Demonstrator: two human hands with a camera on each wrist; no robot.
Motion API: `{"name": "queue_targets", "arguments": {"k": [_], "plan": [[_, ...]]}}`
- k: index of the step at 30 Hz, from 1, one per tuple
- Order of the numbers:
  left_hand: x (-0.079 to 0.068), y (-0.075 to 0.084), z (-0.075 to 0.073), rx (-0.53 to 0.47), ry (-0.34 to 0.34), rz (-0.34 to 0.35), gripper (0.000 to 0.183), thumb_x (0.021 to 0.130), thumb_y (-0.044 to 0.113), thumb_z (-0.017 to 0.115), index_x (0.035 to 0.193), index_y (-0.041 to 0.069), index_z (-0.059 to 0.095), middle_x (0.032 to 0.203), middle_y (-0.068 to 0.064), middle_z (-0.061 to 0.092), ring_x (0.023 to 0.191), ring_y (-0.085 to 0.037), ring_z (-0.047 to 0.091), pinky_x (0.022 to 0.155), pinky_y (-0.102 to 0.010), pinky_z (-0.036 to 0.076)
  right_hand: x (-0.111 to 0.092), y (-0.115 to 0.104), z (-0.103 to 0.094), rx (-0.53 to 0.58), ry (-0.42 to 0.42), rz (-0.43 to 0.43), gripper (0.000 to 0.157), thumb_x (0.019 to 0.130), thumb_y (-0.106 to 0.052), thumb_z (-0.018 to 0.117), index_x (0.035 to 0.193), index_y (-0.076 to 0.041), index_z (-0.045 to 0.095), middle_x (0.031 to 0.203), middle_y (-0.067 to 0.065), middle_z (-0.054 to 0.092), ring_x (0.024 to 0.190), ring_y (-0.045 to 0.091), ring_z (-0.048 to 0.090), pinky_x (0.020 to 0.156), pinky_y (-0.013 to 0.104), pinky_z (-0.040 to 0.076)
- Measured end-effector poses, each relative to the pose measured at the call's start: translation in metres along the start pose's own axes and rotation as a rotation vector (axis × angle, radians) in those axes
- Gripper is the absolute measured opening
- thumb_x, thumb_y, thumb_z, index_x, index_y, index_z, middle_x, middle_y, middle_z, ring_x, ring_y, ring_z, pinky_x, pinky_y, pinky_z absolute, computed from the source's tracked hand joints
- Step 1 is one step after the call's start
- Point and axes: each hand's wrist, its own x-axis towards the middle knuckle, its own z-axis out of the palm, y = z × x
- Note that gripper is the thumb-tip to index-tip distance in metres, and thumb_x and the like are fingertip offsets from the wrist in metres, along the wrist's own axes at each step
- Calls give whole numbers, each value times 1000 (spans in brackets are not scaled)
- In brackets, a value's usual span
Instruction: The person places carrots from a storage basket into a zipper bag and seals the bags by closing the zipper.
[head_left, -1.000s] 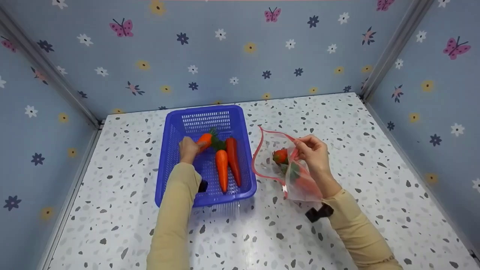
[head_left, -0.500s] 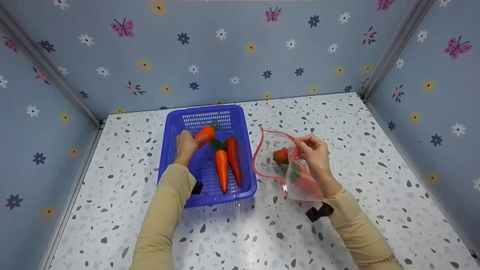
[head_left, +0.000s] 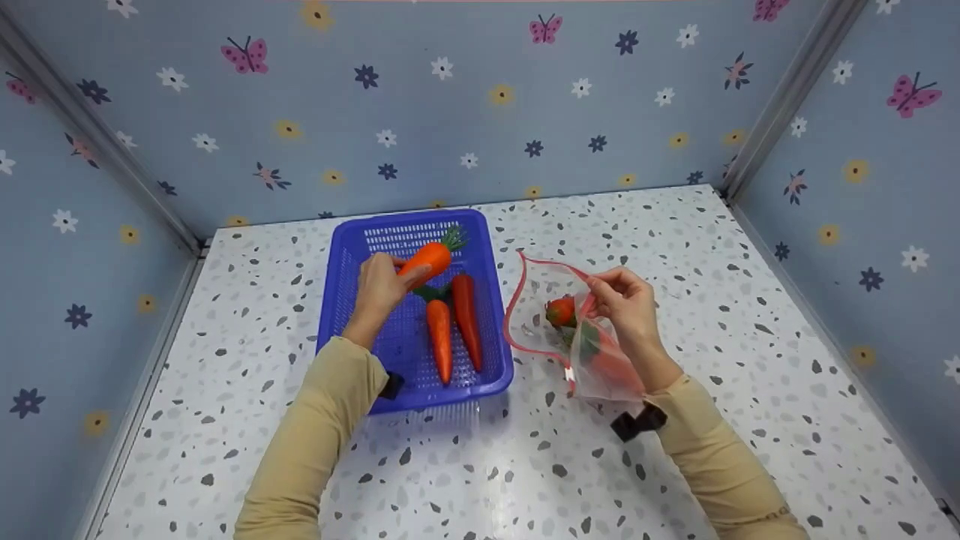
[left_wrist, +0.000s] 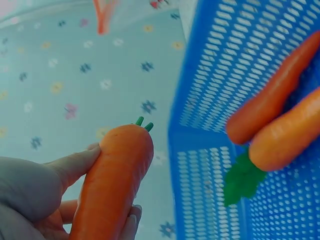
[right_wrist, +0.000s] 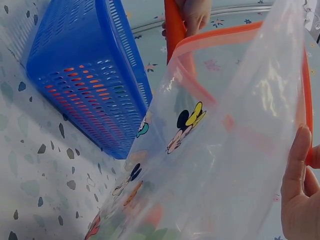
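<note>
Smooth carrot (head_left: 429, 261) in left hand (head_left: 381, 289), plastic basket (head_left: 450, 398) below that grip; glossy plastic bag (right_wrist: 240, 175) in right hand (head_left: 628, 304).

One basket (head_left: 397, 334), one bag (right_wrist: 250, 150), one left hand (head_left: 380, 286), one right hand (head_left: 628, 306). Two orange carrots: one held carrot (head_left: 433, 257), one basket carrot (head_left: 440, 339); plus one long red vegetable (head_left: 466, 319). Bag holds at least two more vegetables (head_left: 561, 311), exact count unclear.

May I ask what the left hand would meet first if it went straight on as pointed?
Probably the blue basket's far rim, with the held carrot leading the left hand; height is unclear, so it might pass over and reach the patterned wall.
</note>
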Motion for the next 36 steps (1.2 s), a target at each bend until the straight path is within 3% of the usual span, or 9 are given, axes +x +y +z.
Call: {"name": "queue_targets", "arguments": {"k": [7,12,17,23,25,28,36], "plan": [[-18,13,-5,-54,-16,101,45,79,32,66,94,-10,65,92,-21,60,77,-29,53,69,-37,43,0,-1,1,2,-8,4,6,82,1,59,78,-3,60,64,9,56,46,15,53,44,24,47],[-32,23,-5,-95,-44,122,44,79,32,66,98,-8,65,89,-17,58,72,-25,50,60,-30,39,1,-1,1,0,8,3,8,82,2,59,77,-4,60,63,9,55,45,15,52,43,24,47],[-46,33,-3,-101,-83,126,47,79,35,65,102,-6,63,83,-14,50,74,-24,44,62,-28,35,2,-1,1,-11,16,12,8,82,1,59,76,-4,60,64,9,54,46,14,52,43,23,46],[-58,42,3,-75,-130,142,45,78,36,66,103,-2,65,79,-10,47,74,-23,42,62,-28,35,3,1,0,-10,16,1,8,82,1,60,76,-5,60,63,8,54,46,13,52,43,23,46],[-61,44,5,-69,-138,161,43,77,35,66,101,-1,65,78,-9,47,73,-22,42,62,-28,35,10,13,-6,26,-19,-15,7,82,0,60,77,-4,61,63,7,54,47,13,52,44,23,47],[-65,47,9,-70,-147,195,42,77,35,67,100,0,66,77,-8,48,72,-22,42,62,-29,34,10,15,-7,35,-38,-35,6,82,0,59,78,-3,61,63,8,55,46,13,53,44,23,47],[-70,53,25,-92,-197,247,41,76,35,67,98,-1,66,77,-7,48,71,-20,42,62,-28,33,2,0,2,7,14,-12,9,82,2,59,75,-4,60,61,9,55,44,14,52,42,24,46]]}}
